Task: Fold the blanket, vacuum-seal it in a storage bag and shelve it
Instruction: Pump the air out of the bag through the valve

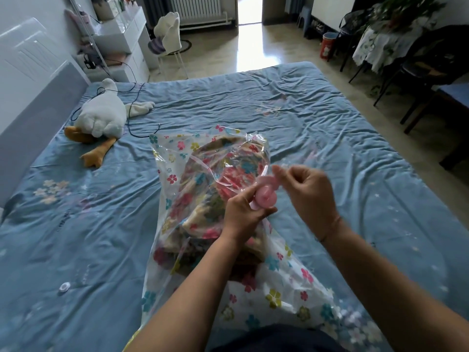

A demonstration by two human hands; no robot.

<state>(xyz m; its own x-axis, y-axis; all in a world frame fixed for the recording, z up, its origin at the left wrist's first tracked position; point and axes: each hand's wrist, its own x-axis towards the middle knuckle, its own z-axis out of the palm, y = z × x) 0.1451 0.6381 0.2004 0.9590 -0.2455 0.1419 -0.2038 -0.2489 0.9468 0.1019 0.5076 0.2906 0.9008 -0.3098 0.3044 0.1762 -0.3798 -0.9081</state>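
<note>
- Clear flower-print plastic storage bag (175, 174) lies on blue bedsheet (304, 110); our lap cuts off its near end.
- Folded floral blanket (215, 179) sits inside bag, partly hidden by our arms & glare.
- Left hand (241, 214), over bag, curls round pink round plastic valve (265, 198).
- Right hand (309, 191), blurred: fingertips pinch valve's upper flap.
- White plush goose (101, 115) far left of bag; small white disc (64, 287) near left, can't tell what.
</note>
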